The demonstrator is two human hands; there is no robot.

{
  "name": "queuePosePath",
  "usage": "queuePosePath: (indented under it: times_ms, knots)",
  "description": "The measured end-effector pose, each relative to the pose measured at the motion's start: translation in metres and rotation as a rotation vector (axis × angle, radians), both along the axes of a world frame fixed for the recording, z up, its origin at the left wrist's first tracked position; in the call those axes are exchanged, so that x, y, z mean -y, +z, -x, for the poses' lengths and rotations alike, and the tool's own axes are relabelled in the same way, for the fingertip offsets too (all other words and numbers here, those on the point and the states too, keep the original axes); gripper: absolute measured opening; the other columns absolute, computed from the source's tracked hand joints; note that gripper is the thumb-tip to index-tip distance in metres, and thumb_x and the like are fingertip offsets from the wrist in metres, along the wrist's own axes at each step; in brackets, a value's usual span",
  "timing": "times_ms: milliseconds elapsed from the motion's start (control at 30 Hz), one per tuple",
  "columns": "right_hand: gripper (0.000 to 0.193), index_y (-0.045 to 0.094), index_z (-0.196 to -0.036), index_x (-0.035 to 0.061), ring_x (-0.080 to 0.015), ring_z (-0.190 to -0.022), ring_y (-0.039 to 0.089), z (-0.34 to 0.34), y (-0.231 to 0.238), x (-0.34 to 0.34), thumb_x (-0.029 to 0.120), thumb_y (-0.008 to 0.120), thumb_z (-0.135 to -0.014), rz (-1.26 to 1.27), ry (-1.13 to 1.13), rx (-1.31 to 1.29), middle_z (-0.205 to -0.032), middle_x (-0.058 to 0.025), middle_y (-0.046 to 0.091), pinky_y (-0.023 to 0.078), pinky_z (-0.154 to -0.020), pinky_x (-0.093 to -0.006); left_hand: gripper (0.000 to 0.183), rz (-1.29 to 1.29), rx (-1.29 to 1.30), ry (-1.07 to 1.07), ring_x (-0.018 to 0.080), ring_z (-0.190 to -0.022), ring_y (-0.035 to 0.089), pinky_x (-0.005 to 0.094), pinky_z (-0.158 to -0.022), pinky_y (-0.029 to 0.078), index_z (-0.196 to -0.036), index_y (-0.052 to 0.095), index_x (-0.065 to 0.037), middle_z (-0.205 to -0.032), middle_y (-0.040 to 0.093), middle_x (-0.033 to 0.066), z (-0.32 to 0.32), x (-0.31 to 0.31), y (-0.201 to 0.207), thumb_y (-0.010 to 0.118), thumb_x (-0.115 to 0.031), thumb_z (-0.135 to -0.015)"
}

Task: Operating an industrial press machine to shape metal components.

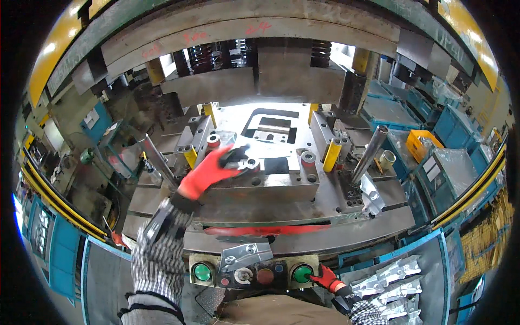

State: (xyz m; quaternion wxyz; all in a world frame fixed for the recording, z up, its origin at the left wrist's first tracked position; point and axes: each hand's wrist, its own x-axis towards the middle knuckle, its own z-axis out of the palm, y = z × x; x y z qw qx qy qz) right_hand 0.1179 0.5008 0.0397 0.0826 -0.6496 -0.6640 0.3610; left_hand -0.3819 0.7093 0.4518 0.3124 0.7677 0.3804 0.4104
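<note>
My left hand (208, 172), in a red glove with dark fingertips, reaches over the front of the lower die (260, 192). Its fingers are stretched out and a little blurred, near a round metal post (251, 164), with no held thing visible. At lower right my right hand (326, 278), gloved likewise, has an extended finger at the right green button (301, 273) of the control box (230, 279). A stamped metal bracket (246, 255) lies tilted across the top of that box. A second green button (202, 271) sits at its left end.
Overhead hangs the upper die (260, 81). Steel posts (370, 154) and yellow posts (332, 155) rise around the die. Another metal piece (371, 195) leans at right. A long red bar (265, 230) crosses the bed's front. Several stamped brackets (398, 290) lie at lower right.
</note>
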Motion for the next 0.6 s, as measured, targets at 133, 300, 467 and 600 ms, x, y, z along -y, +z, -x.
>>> queuePosePath:
  times_ms: [133, 300, 467, 600]
  knots:
    - [0.099, 0.047, -0.147, -0.0019, -0.0398, -0.132, 0.056, -0.019, -0.016, 0.023, 0.061, 0.081, -0.079, -0.060, -0.033, -0.152, -0.138, -0.0291, 0.059, 0.047, -0.110, -0.0460, 0.105, -0.130, -0.642, -0.054, 0.0295, -0.144, 0.047, 0.0386, -0.119, 0.038, -0.158, 0.035, 0.000, -0.156, 0.047, 0.0216, -0.065, -0.120, 0.018, 0.090, -0.039, -0.077]
    - [0.073, 0.054, -0.143, 0.0015, -0.0304, -0.124, 0.061, -0.083, -0.044, 0.098, 0.040, 0.079, -0.086, 0.140, -0.414, -0.454, -0.133, -0.0186, 0.065, 0.049, -0.105, -0.0399, 0.134, 0.295, -1.197, -0.204, 0.0333, -0.148, 0.042, 0.0417, -0.120, 0.037, -0.164, 0.020, -0.003, -0.162, 0.039, 0.0234, -0.105, -0.206, -0.002, 0.090, -0.060, -0.065]
    - [0.047, 0.061, -0.139, 0.0045, -0.0202, -0.117, 0.065, -0.136, -0.078, 0.194, 0.021, 0.074, -0.096, 0.395, -0.828, -0.707, -0.128, -0.0081, 0.070, 0.051, -0.101, -0.0339, 0.115, 0.340, -1.117, -0.295, 0.0305, -0.130, 0.059, 0.0411, -0.109, 0.048, -0.159, 0.037, -0.007, -0.146, 0.058, 0.0208, -0.102, -0.221, -0.012, 0.091, -0.049, -0.067]
    - [0.045, 0.063, -0.138, 0.0057, -0.0176, -0.110, 0.067, -0.164, -0.077, 0.209, 0.024, 0.073, -0.098, 0.356, -0.835, -0.676, -0.125, -0.0056, 0.072, 0.052, -0.095, -0.0327, 0.112, 0.062, -1.031, -0.235, 0.0331, -0.134, 0.056, 0.0410, -0.113, 0.044, -0.154, 0.043, -0.003, -0.147, 0.056, 0.0227, -0.096, -0.204, -0.001, 0.093, -0.048, -0.065]
